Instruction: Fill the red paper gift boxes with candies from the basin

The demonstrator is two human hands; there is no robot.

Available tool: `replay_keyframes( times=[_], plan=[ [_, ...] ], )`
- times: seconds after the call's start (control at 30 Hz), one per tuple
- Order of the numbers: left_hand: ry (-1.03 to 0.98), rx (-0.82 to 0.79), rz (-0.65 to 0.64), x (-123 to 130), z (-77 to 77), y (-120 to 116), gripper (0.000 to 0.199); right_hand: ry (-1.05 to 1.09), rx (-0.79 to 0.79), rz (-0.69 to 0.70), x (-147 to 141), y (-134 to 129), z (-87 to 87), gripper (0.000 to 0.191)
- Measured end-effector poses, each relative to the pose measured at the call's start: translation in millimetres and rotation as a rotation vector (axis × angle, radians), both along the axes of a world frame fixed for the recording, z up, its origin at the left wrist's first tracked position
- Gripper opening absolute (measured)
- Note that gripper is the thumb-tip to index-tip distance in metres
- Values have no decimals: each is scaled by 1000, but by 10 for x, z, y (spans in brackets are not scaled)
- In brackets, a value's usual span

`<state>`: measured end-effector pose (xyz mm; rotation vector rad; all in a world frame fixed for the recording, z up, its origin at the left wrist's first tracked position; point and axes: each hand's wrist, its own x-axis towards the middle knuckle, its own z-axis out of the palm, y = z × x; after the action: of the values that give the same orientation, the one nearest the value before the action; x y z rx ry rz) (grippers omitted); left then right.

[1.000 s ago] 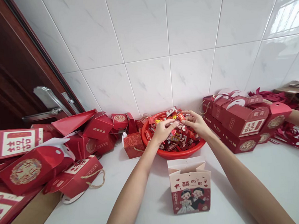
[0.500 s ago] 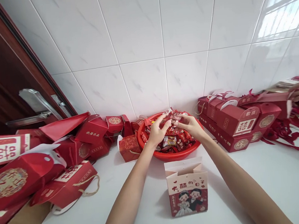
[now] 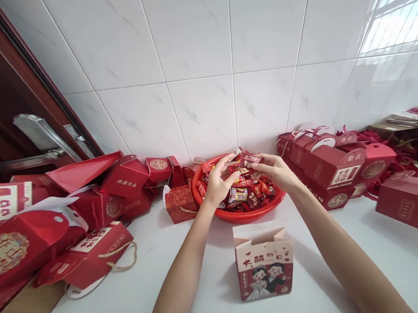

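Note:
A red plastic basin (image 3: 248,216) full of wrapped candies (image 3: 239,194) stands against the wall, with both my hands over it. My right hand (image 3: 277,170) pinches a dark red wrapped candy (image 3: 250,160) above the pile. To its left, my left hand (image 3: 218,182) has its thumb apart from its curved fingers. A small white-and-red wrapper (image 3: 236,151) shows by its fingertips; I cannot tell whether they touch it. In front of the basin, between my forearms, an open-topped paper gift box (image 3: 266,272) with a cartoon couple stands upright.
Red gift boxes (image 3: 104,251) lie heaped on the left, near a door handle (image 3: 44,140). A small patterned box (image 3: 180,204) touches the basin's left side. More boxes (image 3: 334,166) are stacked at right, beside dark red ribbons (image 3: 378,145) and a lone box (image 3: 411,203).
My right hand has moved slightly right, apart from the left, and the dark red candy shows more clearly. At far right, another person's hand has left view and a red box stands nearer.

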<state>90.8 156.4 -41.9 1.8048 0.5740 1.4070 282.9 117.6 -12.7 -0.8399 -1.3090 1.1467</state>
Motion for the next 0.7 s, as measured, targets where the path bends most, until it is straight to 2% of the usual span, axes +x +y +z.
replay_keyframes(
  times=[0.1,0.2,0.27,0.33,0.4,0.5,0.6,0.7],
  plan=[
    [-13,-8,-15,10,-7,-12,54,-82,23,17,3,-46,51,43],
    [-60,-55,37,1,17,-83,55,-124,65,-25,18,-121,124,40],
    [-86,-99,57,-53,73,-212,46,-146,96,-56,43,-193,192,39],
    [-66,-108,22,-158,164,-424,29,-171,126,-73,81,-280,273,39],
    [9,-56,-50,-294,269,-703,18,-197,156,-86,124,-374,355,39],
    [193,-11,-146,-466,387,-1137,23,-252,210,-114,175,-518,465,37],
    [431,-9,-61,-513,396,-1427,21,-306,256,-116,189,-666,552,33],
    [561,-20,32,-448,331,-1513,23,-305,274,-94,178,-814,618,32]
  ],
)
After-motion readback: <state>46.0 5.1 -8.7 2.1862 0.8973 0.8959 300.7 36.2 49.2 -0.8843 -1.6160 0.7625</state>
